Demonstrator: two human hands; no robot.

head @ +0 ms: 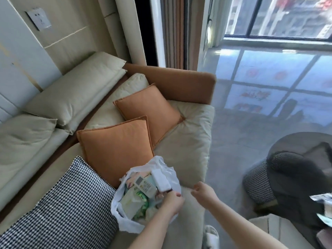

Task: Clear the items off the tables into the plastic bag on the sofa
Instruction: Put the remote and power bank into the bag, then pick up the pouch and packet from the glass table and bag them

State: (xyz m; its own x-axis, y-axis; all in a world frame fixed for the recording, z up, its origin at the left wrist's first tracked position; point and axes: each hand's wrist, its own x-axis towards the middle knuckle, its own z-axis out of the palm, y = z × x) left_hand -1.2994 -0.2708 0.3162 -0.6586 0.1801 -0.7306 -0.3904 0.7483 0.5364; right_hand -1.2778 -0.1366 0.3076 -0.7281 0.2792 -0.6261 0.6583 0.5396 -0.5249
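A white plastic bag [167, 169] stands open on the cream sofa seat [186, 141]. Inside lie a beige remote control [144, 186], a white box [159, 180] and green and pale packets [134, 200]. My left hand [172, 200] is at the bag's right rim, fingers curled down over the plastic edge. My right hand [203, 192] hovers just right of the bag above the seat's front edge, fingers loosely curled, with nothing visible in them.
Two orange cushions [116, 148] and a houndstooth cushion [71, 209] crowd the bag from behind and left. A dark grey round seat [294, 177] stands on the floor to the right. Some packets [325, 200] show at the right edge. A white slipper [212, 234] lies below the sofa.
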